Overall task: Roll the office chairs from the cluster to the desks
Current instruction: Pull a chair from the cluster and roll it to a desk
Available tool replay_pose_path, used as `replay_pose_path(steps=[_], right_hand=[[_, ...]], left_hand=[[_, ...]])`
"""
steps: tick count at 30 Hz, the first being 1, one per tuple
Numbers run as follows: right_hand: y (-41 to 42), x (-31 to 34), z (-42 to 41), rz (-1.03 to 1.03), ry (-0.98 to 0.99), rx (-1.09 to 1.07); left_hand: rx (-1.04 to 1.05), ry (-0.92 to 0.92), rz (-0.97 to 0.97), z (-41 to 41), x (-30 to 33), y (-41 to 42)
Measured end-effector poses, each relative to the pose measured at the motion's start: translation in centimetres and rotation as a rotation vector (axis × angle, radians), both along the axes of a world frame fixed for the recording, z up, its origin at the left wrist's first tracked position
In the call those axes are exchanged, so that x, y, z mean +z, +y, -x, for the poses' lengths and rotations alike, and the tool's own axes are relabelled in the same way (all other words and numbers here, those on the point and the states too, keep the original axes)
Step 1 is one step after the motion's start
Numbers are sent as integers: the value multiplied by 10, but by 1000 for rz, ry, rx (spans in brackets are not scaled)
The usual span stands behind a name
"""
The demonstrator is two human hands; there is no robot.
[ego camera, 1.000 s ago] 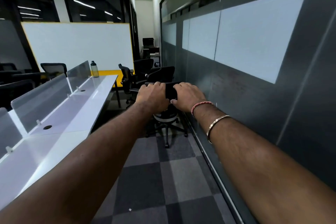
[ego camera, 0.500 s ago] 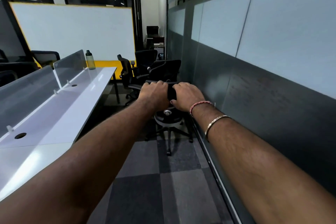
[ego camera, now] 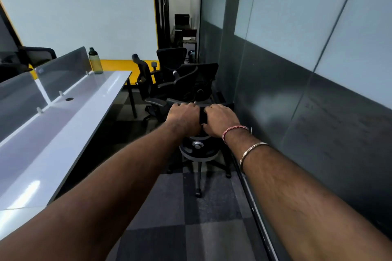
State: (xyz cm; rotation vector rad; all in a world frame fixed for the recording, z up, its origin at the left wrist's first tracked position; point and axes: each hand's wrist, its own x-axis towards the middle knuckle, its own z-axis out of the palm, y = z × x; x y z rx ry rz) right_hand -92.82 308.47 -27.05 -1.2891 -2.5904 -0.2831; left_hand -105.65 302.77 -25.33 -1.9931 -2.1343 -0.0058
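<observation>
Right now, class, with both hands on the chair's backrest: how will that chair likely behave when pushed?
The chair probably rolls easily, since its star base ends in casters. Pushed from the top edge, where the left hand and right hand grip, it may swivel or tip slightly. The carpet tiles could add drag.

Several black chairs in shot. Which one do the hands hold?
The nearest chair, by the glass wall: left hand and right hand grip its backrest top. The others stand untouched behind it.

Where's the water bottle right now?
In the head view it stands upper left: the water bottle is upright on the far end of the white desk, beside the end of the grey divider panel, in front of the whiteboard.
</observation>
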Motion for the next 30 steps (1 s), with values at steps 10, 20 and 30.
replay_pose_path(steps=[10, 20, 30], right_hand=[[186, -43, 90, 121, 21, -119], [327, -111, 133, 230, -10, -143], [455, -187, 155, 406, -105, -13]], left_hand=[[-115, 7, 89, 95, -41, 207], [-121, -65, 215, 136, -103, 353], [12, -104, 419, 148, -186, 472]])
